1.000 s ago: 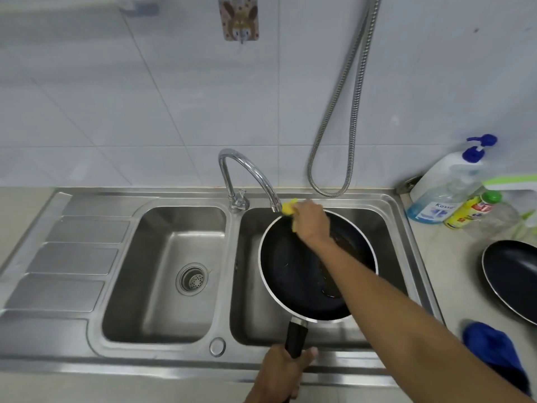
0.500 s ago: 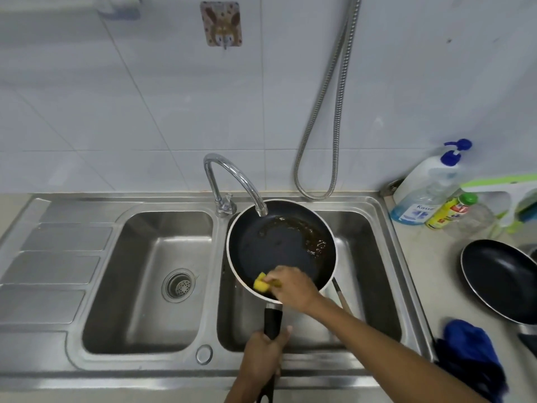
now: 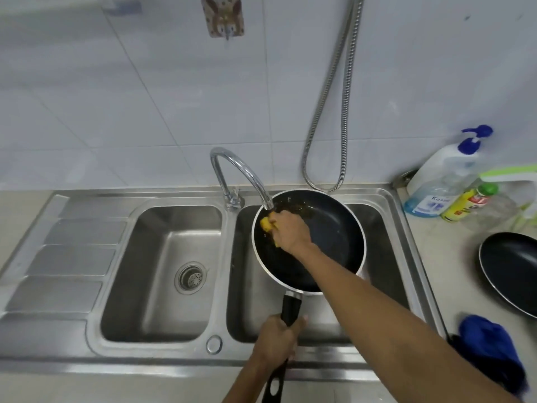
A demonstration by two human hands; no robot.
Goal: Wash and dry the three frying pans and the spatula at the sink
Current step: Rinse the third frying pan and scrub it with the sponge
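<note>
1. While one pan is under the sponge and nothing shows any drying, the job reads as early in the wash. The steel sink point(image 3: 162, 354) carries the work over its right basin.
2. The frying pan point(image 3: 334, 245) is held tilted above that right basin, its far rim just under the faucet point(image 3: 241, 170) spout. I cannot make out a water stream.
3. A second frying pan point(image 3: 511, 269) lies on the counter point(image 3: 436, 257), beyond the sink's right edge and well apart from the basin. Whether it is washed cannot be told. The third pan and the spatula are not in view.
4. A blue cloth point(image 3: 488, 344) lies near the counter's front edge, just in front of that second pan, with no hand on it. Drying looks not yet begun.
5. The left hand point(image 3: 276, 338) is wrapped round the black handle point(image 3: 290, 308) above the sink's front rim. The right hand point(image 3: 290, 231) is curled round a yellow sponge point(image 3: 266, 223) and presses it against the pan's far-left inner wall.
6. Brown residue point(image 3: 293, 206) clings along the far rim, so this pan likely needs more scrubbing, then a rinse.
</note>
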